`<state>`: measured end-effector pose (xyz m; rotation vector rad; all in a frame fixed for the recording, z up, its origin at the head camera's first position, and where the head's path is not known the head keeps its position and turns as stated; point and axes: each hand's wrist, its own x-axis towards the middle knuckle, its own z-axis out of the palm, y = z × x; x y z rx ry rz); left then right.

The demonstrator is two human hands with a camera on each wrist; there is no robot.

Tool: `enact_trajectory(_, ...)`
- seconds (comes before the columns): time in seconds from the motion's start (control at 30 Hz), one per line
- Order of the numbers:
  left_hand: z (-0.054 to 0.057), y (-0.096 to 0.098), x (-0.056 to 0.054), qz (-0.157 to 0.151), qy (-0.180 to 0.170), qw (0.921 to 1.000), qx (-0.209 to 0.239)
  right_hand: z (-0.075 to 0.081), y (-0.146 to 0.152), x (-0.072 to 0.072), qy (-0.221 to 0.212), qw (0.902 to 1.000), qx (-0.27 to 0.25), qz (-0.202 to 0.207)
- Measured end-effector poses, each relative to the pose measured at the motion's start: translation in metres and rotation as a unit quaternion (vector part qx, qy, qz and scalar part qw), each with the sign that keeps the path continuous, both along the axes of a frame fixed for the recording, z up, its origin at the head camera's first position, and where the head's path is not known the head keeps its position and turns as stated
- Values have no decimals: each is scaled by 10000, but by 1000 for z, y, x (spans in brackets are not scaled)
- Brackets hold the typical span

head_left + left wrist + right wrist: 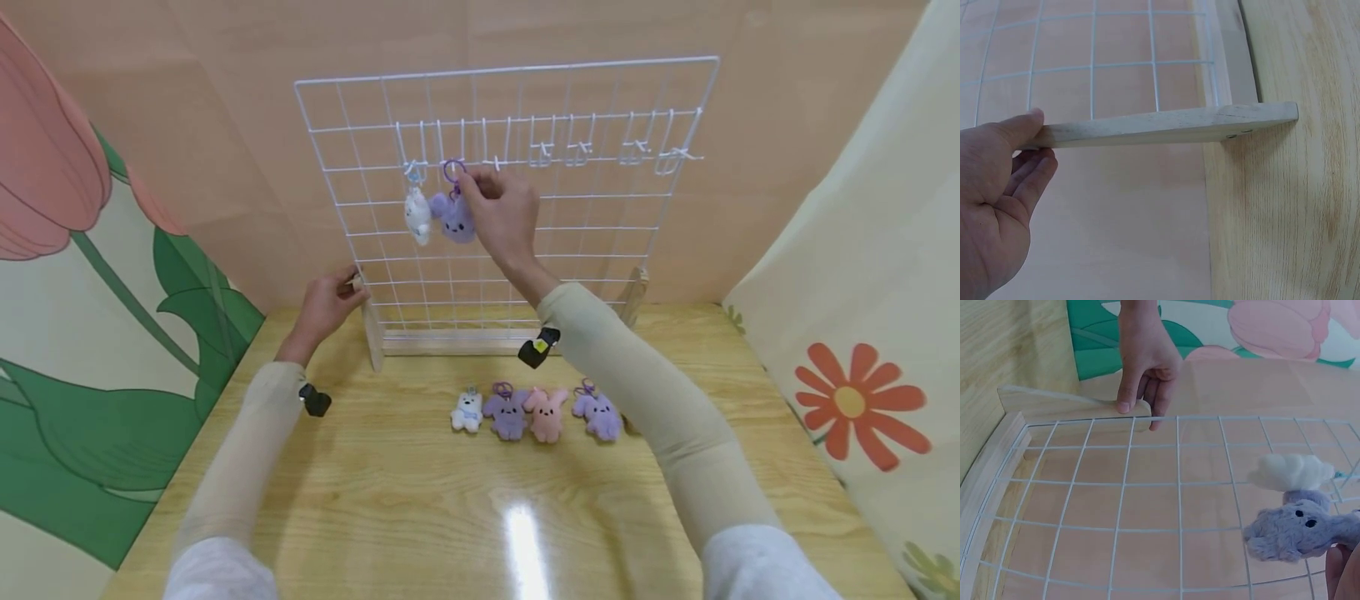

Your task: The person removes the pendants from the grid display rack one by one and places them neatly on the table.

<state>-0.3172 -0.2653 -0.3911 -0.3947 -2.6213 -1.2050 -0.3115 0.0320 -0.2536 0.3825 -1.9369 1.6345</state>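
My right hand [504, 212] pinches a purple plush keychain [456, 220] near its purple ring [454, 171], up against a hook on the white wire grid rack [600, 196]. Just left of it, a white plush keychain [417, 215] hangs from the leftmost hook. The right wrist view shows the purple plush's face [1300, 525] beside the white one, with only the edge of my fingers in sight. At the rack's left side, my left hand [327, 307] grips the top of the wooden side support [1147, 125] between thumb and fingers.
On the wooden table [405, 500] in front of the rack lie a white plush keychain [467, 412], a purple one [508, 415], a pink one [547, 415] and another purple one [598, 415]. Several white hooks [577, 153] line the rack to the right.
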Motion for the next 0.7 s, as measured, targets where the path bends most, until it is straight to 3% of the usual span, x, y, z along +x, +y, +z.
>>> enact_trajectory(0.7, -3, 0, -1, -15, 103, 9999, -66, 2, 10, 34, -81, 9990, -252, 369)
